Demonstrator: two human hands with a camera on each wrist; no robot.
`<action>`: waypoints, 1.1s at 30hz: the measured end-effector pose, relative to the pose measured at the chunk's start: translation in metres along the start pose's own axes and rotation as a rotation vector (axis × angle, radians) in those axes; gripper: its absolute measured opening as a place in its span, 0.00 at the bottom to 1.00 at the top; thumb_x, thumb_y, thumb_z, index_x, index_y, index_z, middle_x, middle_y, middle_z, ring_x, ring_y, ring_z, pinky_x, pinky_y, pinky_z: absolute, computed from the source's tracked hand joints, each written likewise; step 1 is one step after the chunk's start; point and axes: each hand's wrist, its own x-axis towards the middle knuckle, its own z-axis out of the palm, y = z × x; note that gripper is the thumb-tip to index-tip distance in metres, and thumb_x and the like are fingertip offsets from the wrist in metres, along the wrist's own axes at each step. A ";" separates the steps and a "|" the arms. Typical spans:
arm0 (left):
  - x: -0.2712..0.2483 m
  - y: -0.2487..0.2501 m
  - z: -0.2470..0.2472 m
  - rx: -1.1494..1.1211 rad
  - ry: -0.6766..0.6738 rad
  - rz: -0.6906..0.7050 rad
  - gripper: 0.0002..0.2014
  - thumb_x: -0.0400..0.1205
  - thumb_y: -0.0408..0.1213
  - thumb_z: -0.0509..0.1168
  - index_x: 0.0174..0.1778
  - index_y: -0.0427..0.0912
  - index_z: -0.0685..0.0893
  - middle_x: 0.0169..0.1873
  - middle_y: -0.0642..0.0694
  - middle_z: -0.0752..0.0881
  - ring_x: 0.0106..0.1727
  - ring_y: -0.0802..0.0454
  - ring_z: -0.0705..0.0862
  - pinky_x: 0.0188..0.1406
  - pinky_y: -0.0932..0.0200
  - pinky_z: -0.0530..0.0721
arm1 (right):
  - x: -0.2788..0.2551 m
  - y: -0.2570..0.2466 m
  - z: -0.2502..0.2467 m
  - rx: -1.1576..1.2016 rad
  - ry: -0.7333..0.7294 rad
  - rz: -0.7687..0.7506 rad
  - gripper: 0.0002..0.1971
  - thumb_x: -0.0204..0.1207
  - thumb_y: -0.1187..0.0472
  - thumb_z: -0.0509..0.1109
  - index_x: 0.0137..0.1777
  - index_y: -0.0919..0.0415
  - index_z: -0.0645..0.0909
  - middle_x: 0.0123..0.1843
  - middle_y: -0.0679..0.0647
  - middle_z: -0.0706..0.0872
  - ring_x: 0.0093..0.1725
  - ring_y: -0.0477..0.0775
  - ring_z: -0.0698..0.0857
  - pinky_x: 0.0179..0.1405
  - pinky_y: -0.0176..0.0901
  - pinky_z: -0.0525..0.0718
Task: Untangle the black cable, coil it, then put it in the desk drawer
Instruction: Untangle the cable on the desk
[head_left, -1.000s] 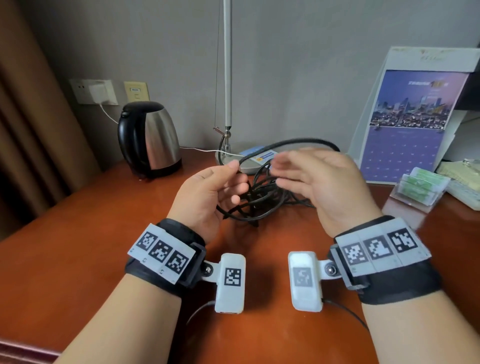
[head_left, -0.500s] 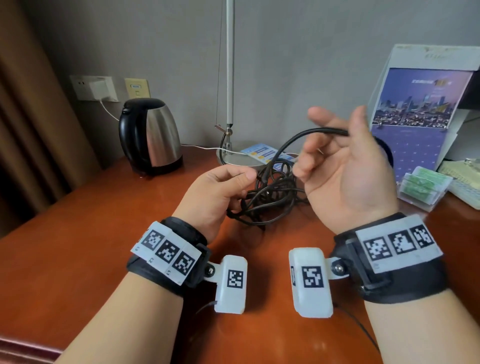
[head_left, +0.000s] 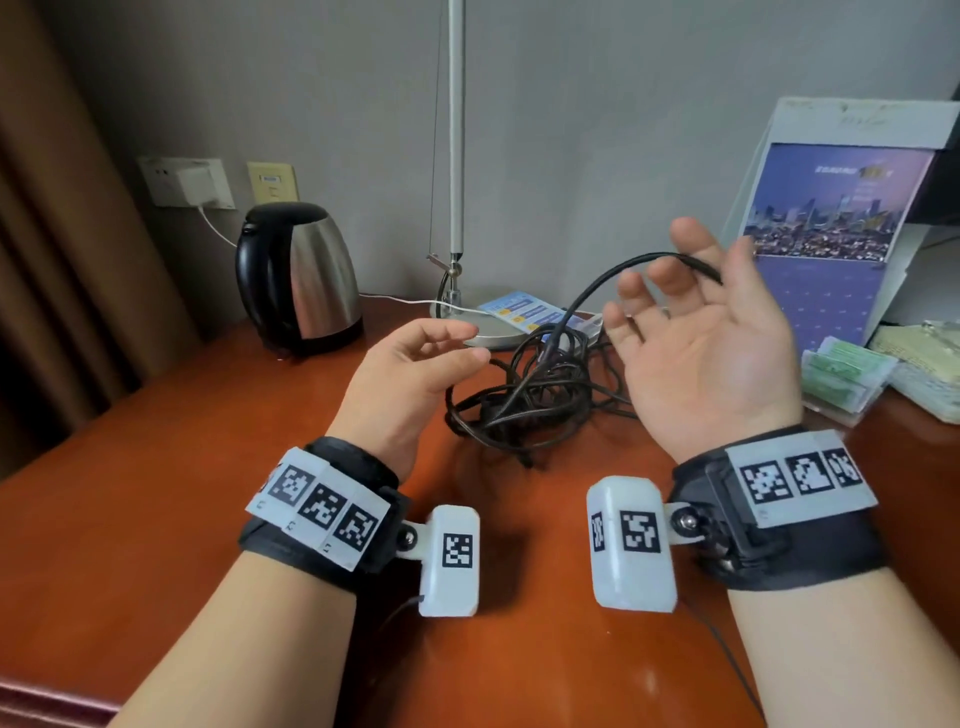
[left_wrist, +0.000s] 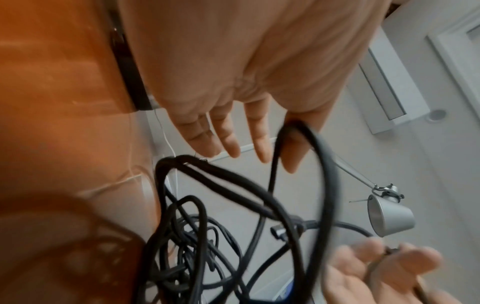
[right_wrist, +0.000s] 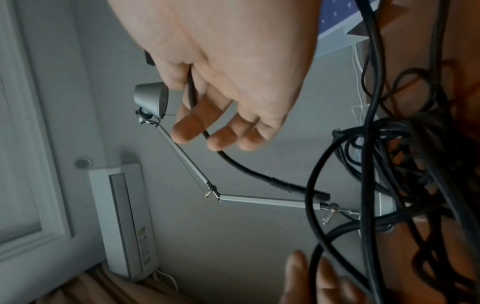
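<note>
The black cable (head_left: 535, 400) lies in a tangled heap on the wooden desk (head_left: 156, 493), between my two hands. My right hand (head_left: 675, 280) is raised palm up to the right of the heap. One strand runs across its fingers and under the thumb, which pinches it. In the right wrist view that strand leaves the right hand (right_wrist: 197, 123) and ends in a plug (right_wrist: 311, 193) hanging free. My left hand (head_left: 467, 343) hovers left of the heap with straight fingers. In the left wrist view a loop of cable (left_wrist: 311, 144) is draped over one finger of the left hand (left_wrist: 259, 156).
A steel kettle (head_left: 296, 275) stands at the back left. Just behind the tangle are a lamp base (head_left: 488, 332) and its pole, with a white cord. A calendar (head_left: 831, 244) and green packets (head_left: 841, 374) sit at the right. No drawer is in view.
My right hand has pulled a strand up out of the tangle and turned palm up. My left hand has let go of its pinch and spread its fingers.
</note>
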 end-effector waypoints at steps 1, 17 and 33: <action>-0.001 0.003 0.000 0.006 -0.015 0.037 0.11 0.78 0.19 0.73 0.51 0.38 0.88 0.37 0.54 0.91 0.41 0.60 0.87 0.44 0.70 0.81 | 0.000 0.001 0.000 -0.034 -0.007 0.023 0.17 0.89 0.44 0.59 0.58 0.50 0.87 0.43 0.47 0.88 0.54 0.55 0.87 0.64 0.53 0.79; 0.010 0.020 0.040 0.788 -0.579 -0.067 0.16 0.70 0.46 0.86 0.49 0.48 0.91 0.40 0.53 0.93 0.38 0.57 0.88 0.44 0.58 0.87 | -0.002 -0.014 0.001 0.399 -0.015 0.029 0.24 0.90 0.46 0.58 0.42 0.61 0.85 0.22 0.50 0.80 0.35 0.51 0.91 0.53 0.50 0.91; 0.026 0.011 0.005 0.072 0.181 -0.196 0.12 0.81 0.29 0.59 0.33 0.39 0.81 0.24 0.45 0.77 0.24 0.52 0.73 0.24 0.61 0.69 | 0.008 -0.008 -0.004 0.070 0.110 0.308 0.20 0.89 0.43 0.60 0.38 0.55 0.74 0.23 0.46 0.61 0.16 0.43 0.64 0.21 0.36 0.79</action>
